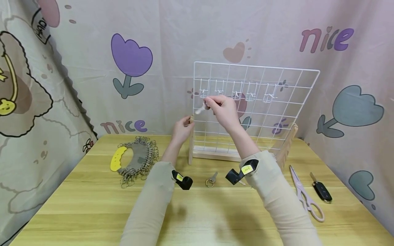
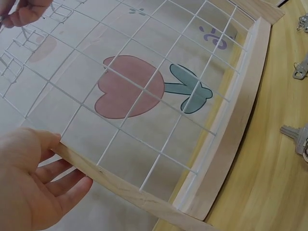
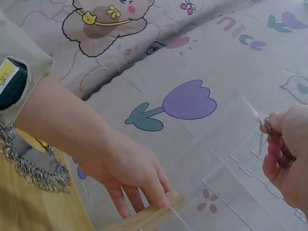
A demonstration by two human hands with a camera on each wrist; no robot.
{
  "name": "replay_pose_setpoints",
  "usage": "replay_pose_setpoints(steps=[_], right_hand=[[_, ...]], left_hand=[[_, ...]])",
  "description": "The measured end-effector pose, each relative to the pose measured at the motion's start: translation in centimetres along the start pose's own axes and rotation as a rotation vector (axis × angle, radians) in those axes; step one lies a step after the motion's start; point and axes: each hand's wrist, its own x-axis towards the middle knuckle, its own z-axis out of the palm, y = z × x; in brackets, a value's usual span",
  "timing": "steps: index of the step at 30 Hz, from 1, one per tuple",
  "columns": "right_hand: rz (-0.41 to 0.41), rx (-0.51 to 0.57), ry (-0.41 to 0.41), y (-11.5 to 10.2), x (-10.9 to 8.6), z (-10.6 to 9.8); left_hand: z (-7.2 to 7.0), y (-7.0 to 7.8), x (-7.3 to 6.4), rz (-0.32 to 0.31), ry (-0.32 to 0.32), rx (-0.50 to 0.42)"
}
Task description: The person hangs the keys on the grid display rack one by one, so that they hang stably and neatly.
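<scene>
My right hand (image 1: pixel 225 111) is raised before the white wire grid rack (image 1: pixel 246 64) and pinches a small shiny key (image 1: pixel 200 110). In the right wrist view the key (image 3: pixel 252 109) juts from the fingertips, blurred by glare, with a bit of metal ring beside it. The left hand (image 1: pixel 182 130) holds the left wooden side post (image 2: pixel 115 186) of the rack, thumb on one side and fingers on the other. Several white wire hooks (image 1: pixel 270 98) hang in a row across the grid, just above and behind the right hand.
On the table lie a key with a ring (image 1: pixel 210 182), another key (image 1: pixel 242 182) partly behind the right wrist camera, pink scissors (image 1: pixel 303 194) and a black car key (image 1: pixel 321 190). A ring holder with a yellow handle (image 1: pixel 117 159) and many metal rings lies at left.
</scene>
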Motion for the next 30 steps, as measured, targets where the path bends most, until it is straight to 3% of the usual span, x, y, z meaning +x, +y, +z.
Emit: replay_pose_setpoints(steps=[6, 13, 17, 23, 30], right_hand=[[0.015, 0.061, 0.079, -0.5, 0.4, 1.1], [-0.042, -0.102, 0.154, -0.8, 0.6, 1.8], [-0.042, -0.123, 0.189, -0.8, 0.6, 2.0], [0.017, -0.046, 0.191, -0.9, 0.8, 2.2], [0.052, -0.060, 0.187, -1.3, 1.1, 2.4]], left_hand=[[0.0, -0.1, 0.0, -0.010, 0.004, -0.005], [0.0, -0.1, 0.0, -0.004, -0.001, -0.011], [0.0, -0.1, -0.1, -0.010, -0.004, -0.025], [0.0, -0.2, -0.3, -0.013, -0.003, -0.035], [0.1, -0.1, -0.1, -0.001, 0.003, -0.021]])
